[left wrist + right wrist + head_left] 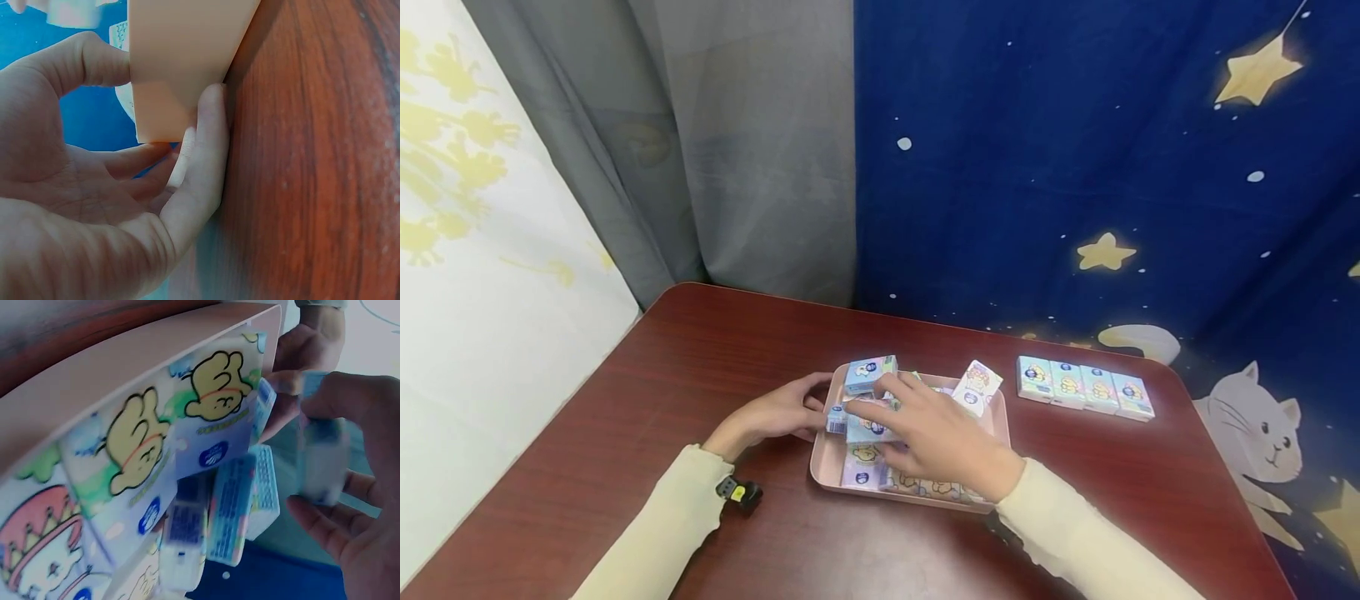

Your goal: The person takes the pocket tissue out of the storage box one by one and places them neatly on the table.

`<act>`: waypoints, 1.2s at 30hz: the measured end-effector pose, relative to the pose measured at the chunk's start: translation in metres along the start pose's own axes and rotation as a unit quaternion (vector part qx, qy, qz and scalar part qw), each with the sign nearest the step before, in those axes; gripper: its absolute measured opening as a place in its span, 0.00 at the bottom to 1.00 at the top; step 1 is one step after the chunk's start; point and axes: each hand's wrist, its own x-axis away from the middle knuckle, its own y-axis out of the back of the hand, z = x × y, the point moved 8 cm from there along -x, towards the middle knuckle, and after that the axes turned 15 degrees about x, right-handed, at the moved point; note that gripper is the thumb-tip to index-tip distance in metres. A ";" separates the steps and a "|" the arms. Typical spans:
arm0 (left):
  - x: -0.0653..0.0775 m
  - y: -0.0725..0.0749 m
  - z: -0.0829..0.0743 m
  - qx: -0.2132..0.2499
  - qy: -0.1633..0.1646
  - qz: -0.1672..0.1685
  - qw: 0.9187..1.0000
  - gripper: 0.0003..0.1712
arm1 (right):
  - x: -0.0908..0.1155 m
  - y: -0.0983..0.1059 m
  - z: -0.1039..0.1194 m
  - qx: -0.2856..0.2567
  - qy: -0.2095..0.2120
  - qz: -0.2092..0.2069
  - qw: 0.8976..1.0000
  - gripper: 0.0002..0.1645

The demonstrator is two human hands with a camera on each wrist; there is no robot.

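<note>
A pink rectangular tray (827, 471) holds several small cartoon-printed tissue packs (140, 440), some flat and others stacked or leaning. My left hand (778, 408) holds the tray's left end. In the left wrist view its thumb lies at the rim, with fingers (211, 119) along the outer wall near the tabletop. Over the tray's left part, my right hand (928, 425) pinches one light-blue tissue pack (322, 456) between thumb and fingers. Another blue pack (868, 373) stands at the back left corner, and a pale one (977, 387) leans at the back right.
Several tissue packs (1086, 387) lie in a row on the reddish-brown table (715, 350), right of the tray. A small black device (741, 493) sits at the left sleeve's cuff. Grey curtain (760, 167) and star-printed blue curtain (985, 192) hang behind the table.
</note>
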 end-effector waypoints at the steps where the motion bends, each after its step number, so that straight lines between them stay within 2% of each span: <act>1: 0.000 0.000 0.000 0.001 0.001 0.000 1.000 0.54 | 0.002 0.000 -0.002 -0.002 -0.003 -0.002 1.000 0.43; 8: 0.000 -0.001 0.001 0.012 -0.007 0.009 1.000 0.55 | 0.014 -0.004 -0.012 -0.005 -0.026 0.003 1.000 0.41; 15: 0.000 0.000 0.001 0.009 -0.004 0.002 1.000 0.55 | 0.024 -0.013 -0.019 -0.014 -0.060 0.061 0.996 0.39; 25: 0.000 -0.001 0.001 0.013 -0.003 0.003 1.000 0.55 | 0.037 -0.020 -0.029 -0.085 -0.097 0.138 0.982 0.55; 31: 0.000 -0.001 0.002 0.012 -0.005 0.001 1.000 0.54 | 0.044 -0.022 -0.033 -0.086 -0.125 0.176 0.973 0.56; 36: 0.000 0.000 0.002 0.010 -0.004 -0.001 1.000 0.54 | 0.051 -0.024 -0.036 -0.071 -0.137 0.186 0.970 0.55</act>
